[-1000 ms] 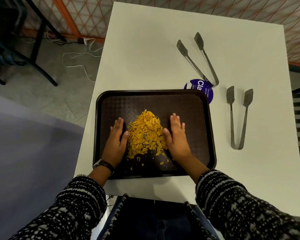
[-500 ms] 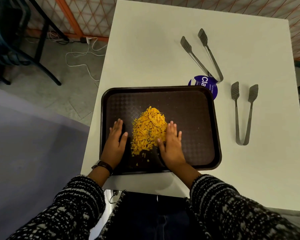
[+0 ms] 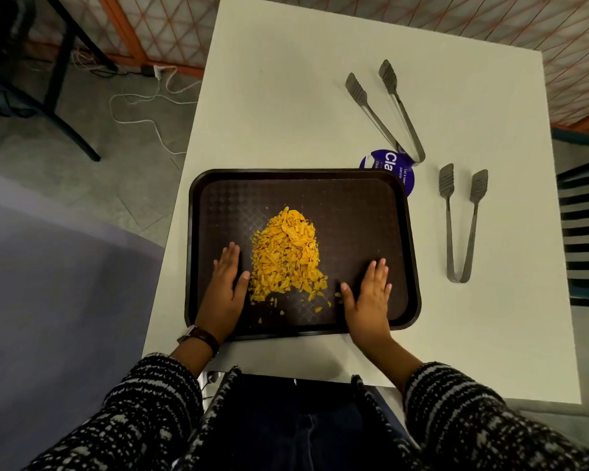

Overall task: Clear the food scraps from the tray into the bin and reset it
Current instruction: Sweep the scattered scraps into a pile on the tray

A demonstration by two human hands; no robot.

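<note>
A dark brown tray (image 3: 361,195) lies on the white table (image 3: 286,107) near its front edge. A heap of orange-yellow food scraps (image 3: 286,256) sits in the tray's middle, with loose crumbs toward the near rim. My left hand (image 3: 227,290) lies flat on the tray floor, its thumb touching the heap's left side. My right hand (image 3: 369,297) rests flat on the tray to the right of the heap, a gap away from it, thumb close to stray crumbs. Both hands hold nothing. No bin is in view.
Two metal tongs lie on the table: one pair (image 3: 385,110) behind the tray, another (image 3: 461,222) to its right. A round purple sticker (image 3: 390,164) peeks from under the tray's far right corner. Cables (image 3: 143,107) trail on the floor at left; a chair (image 3: 585,229) stands at right.
My right hand has pulled away from the heap to the right and now rests apart from it. My left hand stays against the heap's left side.
</note>
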